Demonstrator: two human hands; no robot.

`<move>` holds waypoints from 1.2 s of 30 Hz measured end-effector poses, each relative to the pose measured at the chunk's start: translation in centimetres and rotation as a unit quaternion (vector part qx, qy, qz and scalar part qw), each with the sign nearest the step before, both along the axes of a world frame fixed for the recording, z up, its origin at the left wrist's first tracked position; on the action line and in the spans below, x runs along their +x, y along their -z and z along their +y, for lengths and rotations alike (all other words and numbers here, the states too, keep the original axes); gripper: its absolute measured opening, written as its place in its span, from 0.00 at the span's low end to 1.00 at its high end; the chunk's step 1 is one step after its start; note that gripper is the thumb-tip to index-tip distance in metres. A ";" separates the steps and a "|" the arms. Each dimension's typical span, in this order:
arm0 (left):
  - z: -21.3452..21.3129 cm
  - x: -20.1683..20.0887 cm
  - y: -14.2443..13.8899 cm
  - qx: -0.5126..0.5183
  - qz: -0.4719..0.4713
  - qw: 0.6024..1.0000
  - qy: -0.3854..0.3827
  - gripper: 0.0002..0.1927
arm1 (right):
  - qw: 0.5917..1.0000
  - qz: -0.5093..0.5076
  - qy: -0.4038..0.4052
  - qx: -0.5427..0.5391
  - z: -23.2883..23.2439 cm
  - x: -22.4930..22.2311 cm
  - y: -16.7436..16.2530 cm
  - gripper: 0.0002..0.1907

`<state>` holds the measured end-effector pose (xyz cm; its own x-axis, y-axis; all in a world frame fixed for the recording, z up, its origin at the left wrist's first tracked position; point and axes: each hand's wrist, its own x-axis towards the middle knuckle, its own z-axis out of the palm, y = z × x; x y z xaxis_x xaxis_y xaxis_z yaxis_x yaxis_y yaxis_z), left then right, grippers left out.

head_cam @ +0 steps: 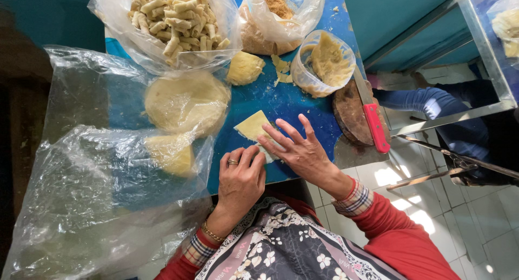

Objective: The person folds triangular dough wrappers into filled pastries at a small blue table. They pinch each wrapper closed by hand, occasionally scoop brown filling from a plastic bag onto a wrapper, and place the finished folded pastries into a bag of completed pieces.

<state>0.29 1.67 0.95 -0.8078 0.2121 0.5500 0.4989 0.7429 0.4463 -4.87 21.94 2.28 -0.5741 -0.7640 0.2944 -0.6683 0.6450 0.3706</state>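
Two hands (left [240,180], right [300,150]), flat and open, on a pale wrapper [254,127] atop a blue table [281,99], white-tiled floor [470,226] below.

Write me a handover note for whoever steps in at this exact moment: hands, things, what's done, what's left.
Left hand: fingertips on the near edge of the pale wrapper sheet, holding nothing.
Right hand: spread flat on the same sheet.
Sheet lies on the blue table. Wrapper stack sits under clear plastic to the left; tub of filling and red-handled knife to the right.
Done: bag of finished rolls at the far edge.
Left: this sheet not yet rolled.
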 end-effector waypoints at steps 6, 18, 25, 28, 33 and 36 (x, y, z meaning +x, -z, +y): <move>0.0 0.0 -0.2 -0.003 -0.002 1.000 0.003 0.12 | 0.999 0.018 0.046 -0.011 -0.1 -1.6 -0.3 0.26; -0.2 -0.2 -0.5 0.019 -0.005 1.000 0.016 0.11 | 0.964 -0.125 0.079 -0.223 0.7 -4.3 -0.2 0.25; -0.5 -1.0 -1.6 0.036 -0.038 0.999 0.004 0.14 | 0.962 -0.141 0.059 -0.227 0.9 -5.1 -0.4 0.26; -0.5 -1.6 -2.1 0.031 -0.026 0.999 -0.009 0.11 | 0.972 -0.086 0.056 -0.211 0.6 -3.7 -1.4 0.24; 0.2 -2.8 -2.0 0.031 -0.019 0.999 -0.027 0.12 | 0.975 -0.060 0.054 -0.206 0.7 -3.3 -2.7 0.23; 1.1 -3.2 -1.4 0.024 0.000 0.999 -0.023 0.15 | 0.984 -0.062 0.082 -0.148 1.5 -3.2 -2.8 0.21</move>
